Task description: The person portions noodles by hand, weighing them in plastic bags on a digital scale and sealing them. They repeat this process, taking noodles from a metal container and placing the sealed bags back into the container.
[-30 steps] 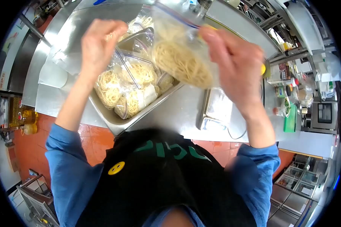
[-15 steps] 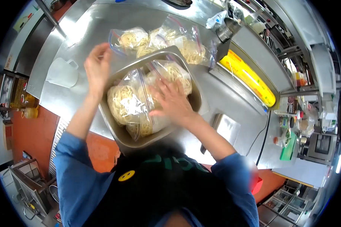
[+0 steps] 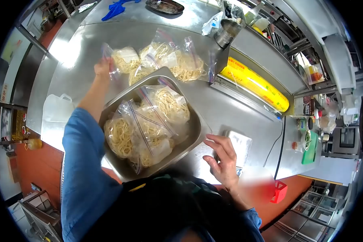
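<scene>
My left hand [image 3: 103, 67] is closed on the zip edge of a clear bag of noodles [image 3: 126, 57] lying behind the pan. More bagged noodles [image 3: 185, 66] sit against it on the steel table. In front of me the deep metal pan [image 3: 197, 117] holds several zip bags of noodles [image 3: 120, 137], heaped and overlapping. My right hand [image 3: 224, 161] is off the bags, fingers apart and empty, by the pan's right corner. A flat metal box-like device [image 3: 242, 147] lies just behind that hand.
A translucent plastic jug [image 3: 57, 108] stands left of the pan. To the right is a yellow wrap roll [image 3: 254, 84] in its dispenser, with a metal container [image 3: 228, 34] behind. A dark tray [image 3: 165, 6] and blue cloth [image 3: 117, 9] lie at the far side.
My left hand has reached away from me and taken hold of a noodle bag's edge. My right hand has left the bags in the pan and moved right, toward me.
</scene>
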